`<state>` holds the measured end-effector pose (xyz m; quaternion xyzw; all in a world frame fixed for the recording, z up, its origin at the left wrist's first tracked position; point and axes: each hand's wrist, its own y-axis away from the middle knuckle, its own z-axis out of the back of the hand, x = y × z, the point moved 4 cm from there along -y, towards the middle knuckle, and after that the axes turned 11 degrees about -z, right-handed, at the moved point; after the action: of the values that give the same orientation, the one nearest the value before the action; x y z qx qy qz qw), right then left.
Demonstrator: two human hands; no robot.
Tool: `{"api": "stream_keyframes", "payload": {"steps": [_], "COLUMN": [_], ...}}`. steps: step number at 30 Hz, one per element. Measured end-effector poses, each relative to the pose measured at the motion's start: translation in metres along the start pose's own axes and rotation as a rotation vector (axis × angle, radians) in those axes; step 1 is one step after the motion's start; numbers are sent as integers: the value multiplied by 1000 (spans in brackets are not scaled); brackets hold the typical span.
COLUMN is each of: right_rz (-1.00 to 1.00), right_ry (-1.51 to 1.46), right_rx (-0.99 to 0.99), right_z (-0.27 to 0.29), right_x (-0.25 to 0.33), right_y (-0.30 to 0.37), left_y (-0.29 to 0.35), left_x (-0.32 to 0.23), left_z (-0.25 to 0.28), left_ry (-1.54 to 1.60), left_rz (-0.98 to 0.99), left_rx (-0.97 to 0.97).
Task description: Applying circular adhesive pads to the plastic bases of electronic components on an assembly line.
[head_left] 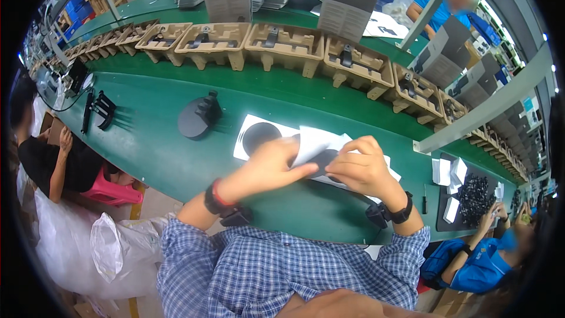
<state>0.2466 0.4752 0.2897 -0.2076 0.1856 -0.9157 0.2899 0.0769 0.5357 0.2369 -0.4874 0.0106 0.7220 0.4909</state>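
Note:
Over the green bench both hands work at white sheets that carry round black pads. My left hand [265, 168], blurred by motion, is closed on a lifted, curling white sheet [312, 143]. With its fingertips my right hand [364, 169] pinches the edge of a black round pad [325, 160] beside that sheet. The fingers hide part of the pad, and I cannot tell whether it is still stuck to its backing. Another black disc [261, 137] lies flat on a white sheet by my left hand. Farther left stands a round black base [195, 121] with a bracket on it.
Black bracket parts [105, 110] lie at the bench's left. Brown moulded trays [282, 44] line a raised shelf along the back. A metal post [482, 103] rises at the right. Co-workers sit on both sides; small black parts [475, 199] are piled by the right one.

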Motion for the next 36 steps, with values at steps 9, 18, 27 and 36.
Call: {"api": "stream_keyframes", "payload": {"steps": [9, 18, 27, 36], "right_rz": [-271, -365, -393, -896], "right_ry": [-119, -153, -107, -1141], "right_rx": [-416, -450, -388, -443], "right_z": [84, 75, 69, 28], "right_x": [-24, -41, -37, -72], "right_y": [53, 65, 54, 48], "left_y": [44, 112, 123, -4], "left_x": [70, 103, 121, 46], "left_z": [37, 141, 151, 50], "left_ry": [-487, -1015, -482, 1454], "left_rz": [163, 171, 318, 125], "left_rx": [-309, -89, -313, -607]}}
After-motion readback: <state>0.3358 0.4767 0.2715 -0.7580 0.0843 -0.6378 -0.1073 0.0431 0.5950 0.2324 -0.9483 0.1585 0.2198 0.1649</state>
